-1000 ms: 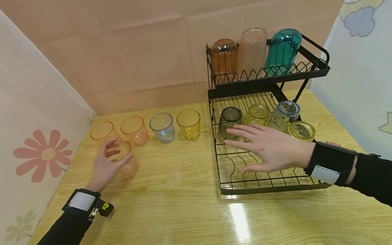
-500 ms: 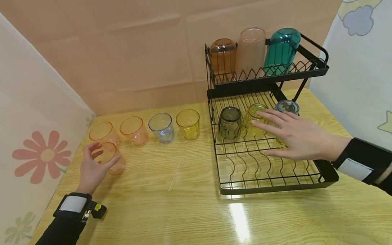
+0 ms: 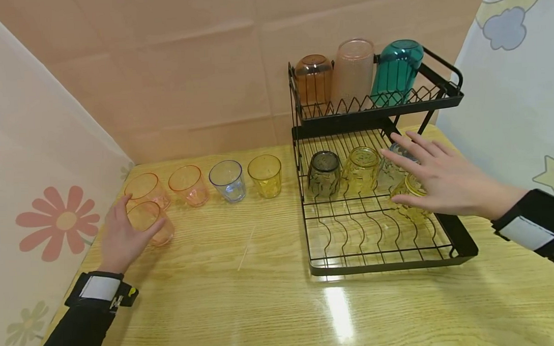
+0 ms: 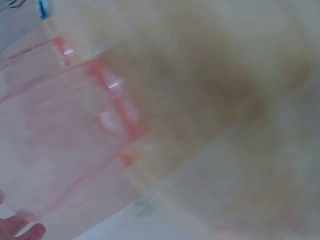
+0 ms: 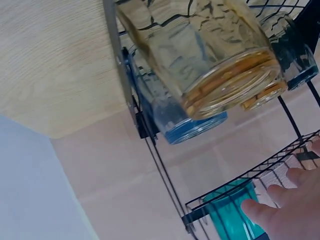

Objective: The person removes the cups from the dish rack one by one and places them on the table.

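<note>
My left hand [image 3: 125,239] is around the left side of a clear pink glass [image 3: 162,235], thumb out straight in front of it and fingers near its rim. The glass stands upright on the table. In the left wrist view a pink glass [image 4: 60,140] looks blurred, with fingertips [image 4: 32,232] at its lower left. My right hand [image 3: 447,180] is spread over the right part of the black dish rack [image 3: 390,265]. Partly behind it are an upside-down yellow glass [image 3: 411,209] and a blue-tinted glass [image 3: 387,177]. The right wrist view has straight fingers [image 5: 260,212] below these glasses.
Another pink glass [image 3: 163,192], an orange-rimmed glass [image 3: 195,191], a blue-rimmed glass [image 3: 233,187] and a yellow glass [image 3: 268,183] stand upright in a row. A grey glass [image 3: 324,179] and a yellow one [image 3: 361,172] are upside down on the rack. A teal glass [image 3: 397,72] is above.
The pink glass has moved left with my left hand, which then shifted a little farther left as its fingers loosened. My right hand has moved right across the rack, uncovering the grey and yellow glasses.
</note>
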